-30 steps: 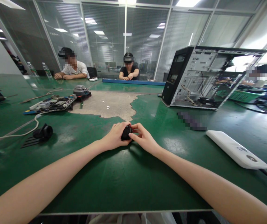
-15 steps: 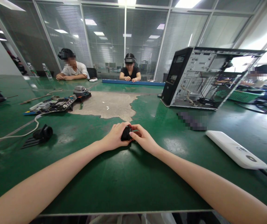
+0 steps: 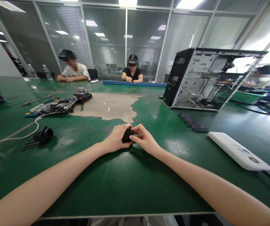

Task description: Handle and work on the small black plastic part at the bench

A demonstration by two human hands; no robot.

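Note:
Between my hands, just above or on the green table [image 3: 125, 182], is a small black blocky part [image 3: 126, 135]; its kind is too hidden to tell. My left hand [image 3: 115, 137] wraps round its left side, thumb below and fingers over the top. With thumb and fingertips, my right hand [image 3: 144, 138] pinches the part's right edge. The fingers cover much of it. Off to the left lies a black plastic piece [image 3: 42, 135] with a round opening and long prongs.
A circuit board [image 3: 52, 106] with a fan-like part [image 3: 81, 92] lies left. An opened computer case [image 3: 210, 81] stands at right, behind a white power strip [image 3: 238, 150]. A white cable [image 3: 37, 125] crosses the left side. Two people sit across the table, another at far right.
My right thumb and fingers have shifted slightly on the black part's right edge. My left hand keeps its hold in nearly the same spot. The person opposite has moved their hands a little.

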